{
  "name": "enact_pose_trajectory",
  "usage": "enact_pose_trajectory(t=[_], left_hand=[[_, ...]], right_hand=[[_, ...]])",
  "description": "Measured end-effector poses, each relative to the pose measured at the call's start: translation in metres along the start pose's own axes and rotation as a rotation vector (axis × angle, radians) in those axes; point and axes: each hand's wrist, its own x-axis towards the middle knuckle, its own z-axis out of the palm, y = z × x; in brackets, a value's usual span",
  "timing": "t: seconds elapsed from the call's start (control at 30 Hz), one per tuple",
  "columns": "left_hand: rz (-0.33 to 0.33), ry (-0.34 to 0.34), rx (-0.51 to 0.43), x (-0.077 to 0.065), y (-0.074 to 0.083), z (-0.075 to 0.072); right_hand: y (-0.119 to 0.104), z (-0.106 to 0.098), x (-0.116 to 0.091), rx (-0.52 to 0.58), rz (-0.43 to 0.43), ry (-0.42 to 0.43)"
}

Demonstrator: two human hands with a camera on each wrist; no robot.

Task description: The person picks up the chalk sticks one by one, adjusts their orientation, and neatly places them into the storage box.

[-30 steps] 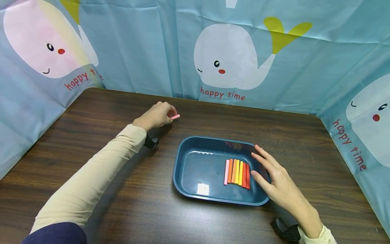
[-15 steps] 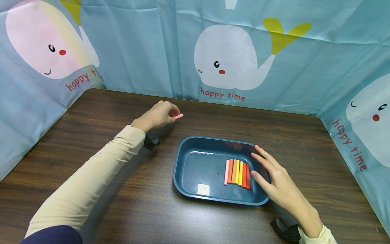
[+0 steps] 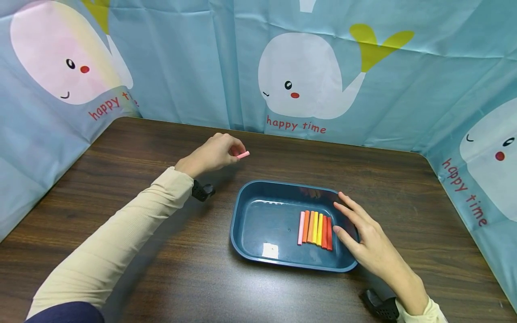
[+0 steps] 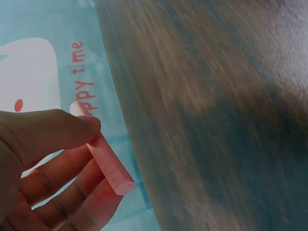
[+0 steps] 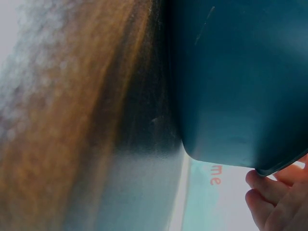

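In the head view my left hand (image 3: 216, 154) is over the far left part of the table, pinching a pink stick of chalk (image 3: 243, 154) between thumb and fingers. The left wrist view shows the same chalk (image 4: 111, 168) held at a slant, its flat end facing the camera. My right hand (image 3: 369, 240) rests on the right rim of a dark blue tray (image 3: 258, 258), fingers fairly straight and spread. Inside the tray a row of chalk sticks (image 3: 314, 229), pink, orange, yellow and red, lies side by side toward the right. Fingertips (image 5: 262, 185) meet the tray's corner in the right wrist view.
The tray stands on a brown wood-grain table (image 3: 194, 269). A light blue curtain (image 3: 181, 58) printed with whales hangs along the table's back and sides. Black devices are strapped to both wrists.
My left hand, carrying the pink chalk, has drifted a little to the right. The right hand, the tray and the row of chalk stay where they were.
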Motion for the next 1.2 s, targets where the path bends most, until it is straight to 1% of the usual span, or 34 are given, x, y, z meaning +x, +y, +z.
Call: enact_pose_trajectory(t=[0.2,0.47,0.57,0.8,1.1,1.2], left_hand=[[0.014,-0.003,-0.016,-0.005,0.011,-0.003],[0.073,0.003,-0.037,-0.010,0.024,-0.004],[0.072,-0.006,-0.053,-0.011,0.028,-0.004],[0.034,-0.056,-0.123,-0.014,0.035,-0.004],[0.057,-0.067,-0.132,-0.019,0.049,-0.001],[0.063,-0.071,-0.149,-0.020,0.052,0.001]], right_hand=[[0.000,0.000,0.000,-0.001,-0.001,-0.001],[0.000,0.000,0.000,0.011,-0.004,0.002],[0.000,0.000,0.000,0.005,-0.001,0.002],[0.000,0.000,0.000,0.020,-0.005,0.001],[-0.001,0.000,0.001,0.019,-0.002,0.000],[-0.001,0.000,0.001,0.022,-0.005,0.001]])
